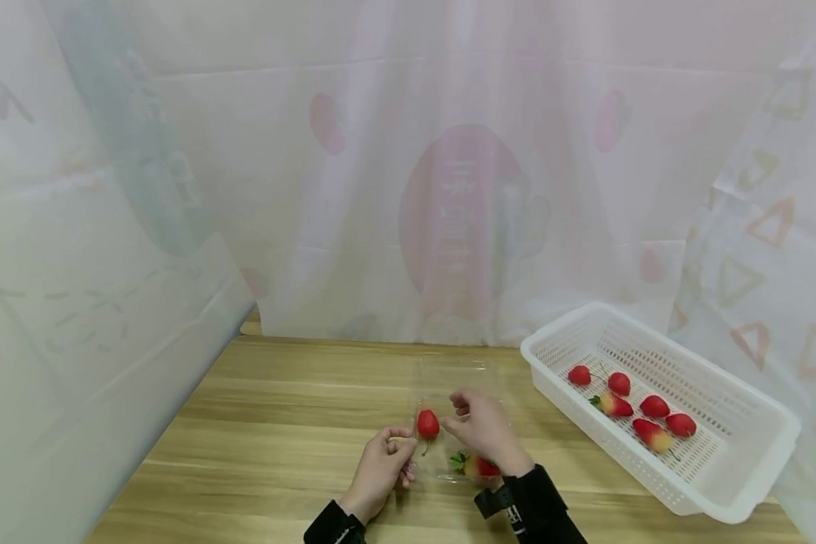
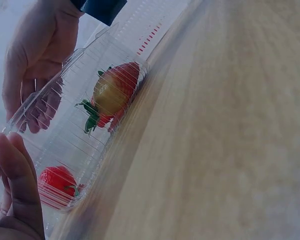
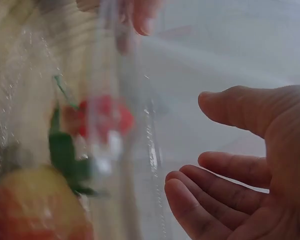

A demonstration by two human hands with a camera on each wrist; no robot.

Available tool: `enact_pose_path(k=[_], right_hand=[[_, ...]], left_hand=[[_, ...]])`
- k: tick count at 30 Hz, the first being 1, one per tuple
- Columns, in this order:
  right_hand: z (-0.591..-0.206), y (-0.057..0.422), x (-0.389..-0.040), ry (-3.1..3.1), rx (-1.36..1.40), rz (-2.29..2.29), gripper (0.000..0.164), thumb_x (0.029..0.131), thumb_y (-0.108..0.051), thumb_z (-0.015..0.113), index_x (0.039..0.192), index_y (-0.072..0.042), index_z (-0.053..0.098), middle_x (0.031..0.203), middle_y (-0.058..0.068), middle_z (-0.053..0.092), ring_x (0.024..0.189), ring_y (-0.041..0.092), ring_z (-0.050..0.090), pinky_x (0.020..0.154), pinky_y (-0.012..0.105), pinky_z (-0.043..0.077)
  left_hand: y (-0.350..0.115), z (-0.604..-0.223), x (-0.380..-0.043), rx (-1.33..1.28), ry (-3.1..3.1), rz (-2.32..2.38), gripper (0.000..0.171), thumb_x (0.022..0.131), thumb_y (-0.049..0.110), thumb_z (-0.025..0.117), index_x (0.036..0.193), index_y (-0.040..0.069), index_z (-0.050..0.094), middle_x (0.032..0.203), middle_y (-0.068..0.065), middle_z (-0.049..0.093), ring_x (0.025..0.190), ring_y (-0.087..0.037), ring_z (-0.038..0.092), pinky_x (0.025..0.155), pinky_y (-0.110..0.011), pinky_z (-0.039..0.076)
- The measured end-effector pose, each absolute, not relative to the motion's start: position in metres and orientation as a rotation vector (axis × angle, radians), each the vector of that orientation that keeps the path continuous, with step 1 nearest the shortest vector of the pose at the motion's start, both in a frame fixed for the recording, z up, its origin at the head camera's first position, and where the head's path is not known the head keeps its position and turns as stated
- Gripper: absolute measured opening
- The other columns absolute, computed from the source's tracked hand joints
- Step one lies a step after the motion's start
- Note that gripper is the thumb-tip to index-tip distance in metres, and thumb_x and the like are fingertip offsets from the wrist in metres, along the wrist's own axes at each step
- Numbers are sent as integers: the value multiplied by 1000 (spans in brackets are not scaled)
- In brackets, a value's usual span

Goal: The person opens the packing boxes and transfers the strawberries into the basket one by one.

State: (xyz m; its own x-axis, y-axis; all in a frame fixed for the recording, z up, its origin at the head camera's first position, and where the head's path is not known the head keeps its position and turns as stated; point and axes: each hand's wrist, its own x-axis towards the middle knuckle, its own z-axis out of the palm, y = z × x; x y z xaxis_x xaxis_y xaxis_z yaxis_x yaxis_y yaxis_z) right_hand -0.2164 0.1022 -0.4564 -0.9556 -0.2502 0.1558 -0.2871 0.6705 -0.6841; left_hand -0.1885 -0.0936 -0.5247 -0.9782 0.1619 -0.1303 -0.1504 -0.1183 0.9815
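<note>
Head view: clear ribbed plastic clamshell box (image 1: 457, 423) on wooden table (image 1: 279, 423); two red strawberries inside, one (image 1: 428, 424) by left hand (image 1: 381, 472), one (image 1: 477, 465) under right hand (image 1: 484, 431); six more wait in white slotted plastic basket (image 1: 734, 453), so packing looks barely begun.

Left wrist view: left fingers (image 2: 17, 180) curl against box edge, seemingly holding it; box lid tilted up.

Right wrist view: right hand (image 3: 250, 170) loose, fingers relaxed, gripping nothing.
</note>
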Motion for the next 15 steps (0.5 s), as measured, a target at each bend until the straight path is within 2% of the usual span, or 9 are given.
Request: enact_pose_path(k=[9,15], right_hand=[[-474,89,-222,-2866,402,1164,42,87,-23,77,117,4,65,110,18,69,98,31,67,80,45,58],[-483,81,-225,-2862,393,1133,39,86,-22,78,114,3,65,105,17,70,96,30,67,77,43,58]], left_hand=[[-94,-525,-189,19,1925,2198,38,101,15,57,128,-7,42,67,3,55,51,-5,56,46,-17,48],[-95,-523,-189,18,1929,2194,40,101,16,58,128,-7,42,67,3,55,52,-5,56,46,-17,48]])
